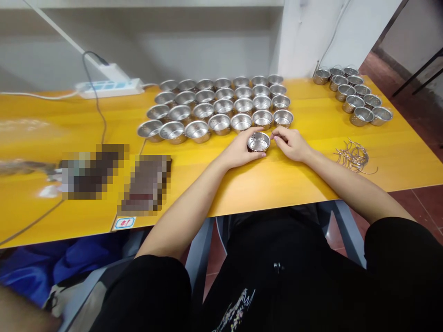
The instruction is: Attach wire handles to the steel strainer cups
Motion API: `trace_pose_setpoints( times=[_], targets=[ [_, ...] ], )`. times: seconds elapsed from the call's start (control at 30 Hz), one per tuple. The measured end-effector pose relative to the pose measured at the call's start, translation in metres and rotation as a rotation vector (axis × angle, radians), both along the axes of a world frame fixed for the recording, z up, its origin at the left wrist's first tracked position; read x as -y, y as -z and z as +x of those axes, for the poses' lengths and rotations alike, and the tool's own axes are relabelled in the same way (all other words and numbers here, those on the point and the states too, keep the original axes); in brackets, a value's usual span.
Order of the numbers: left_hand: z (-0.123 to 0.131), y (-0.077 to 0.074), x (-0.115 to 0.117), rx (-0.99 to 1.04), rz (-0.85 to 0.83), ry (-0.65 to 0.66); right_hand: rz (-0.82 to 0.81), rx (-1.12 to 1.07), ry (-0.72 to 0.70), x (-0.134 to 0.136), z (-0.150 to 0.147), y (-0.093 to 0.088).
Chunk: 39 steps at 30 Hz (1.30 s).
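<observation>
A small perforated metal cup [259, 142] stands upright on the yellow table, with my left hand [238, 150] wrapped round its left side, fingers behind and thumb in front. Just right of the cup is my right hand [290, 142], its thumb and index finger pinched together near the rim; what they hold, if anything, is too small to make out. Rows of similar cups [223, 123] stand behind my hands. A tangled pile of thin curved wires [356, 157] lies to the right, beyond my right forearm.
More cups [362, 116], some with wire handles, stand at the back right of the table [311, 184]. A power strip [110, 87] with a dark cable lies at the back left. Two blurred-out dark objects [147, 182] lie at left. Part of another person's arm [24, 306] shows bottom left.
</observation>
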State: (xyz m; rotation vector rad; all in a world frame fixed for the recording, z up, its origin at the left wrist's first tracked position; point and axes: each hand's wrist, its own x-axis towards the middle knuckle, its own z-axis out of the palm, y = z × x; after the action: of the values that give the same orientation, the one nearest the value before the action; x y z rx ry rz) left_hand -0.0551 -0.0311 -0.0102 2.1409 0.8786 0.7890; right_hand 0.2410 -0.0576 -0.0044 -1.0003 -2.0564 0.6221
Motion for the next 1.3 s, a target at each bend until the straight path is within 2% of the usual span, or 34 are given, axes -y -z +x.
trace_pose_setpoints(
  times=[0.27, 0.67, 1.07, 1.3],
  targets=[
    [-0.001, 0.001, 0.004, 0.024, -0.035, -0.009, -0.063, -0.068, -0.015, -0.003, 0.001, 0.001],
    [-0.003, -0.004, 0.013, 0.065, -0.082, 0.022, -0.034, -0.125, -0.046, -0.004, 0.003, 0.009],
    [-0.006, -0.002, 0.008, 0.056, -0.044, 0.033, -0.092, -0.345, 0.016, 0.001, -0.004, 0.004],
    [-0.005, 0.000, 0.006, 0.067, -0.014, 0.048, -0.269, -0.532, -0.054, 0.007, -0.013, -0.005]
  ],
)
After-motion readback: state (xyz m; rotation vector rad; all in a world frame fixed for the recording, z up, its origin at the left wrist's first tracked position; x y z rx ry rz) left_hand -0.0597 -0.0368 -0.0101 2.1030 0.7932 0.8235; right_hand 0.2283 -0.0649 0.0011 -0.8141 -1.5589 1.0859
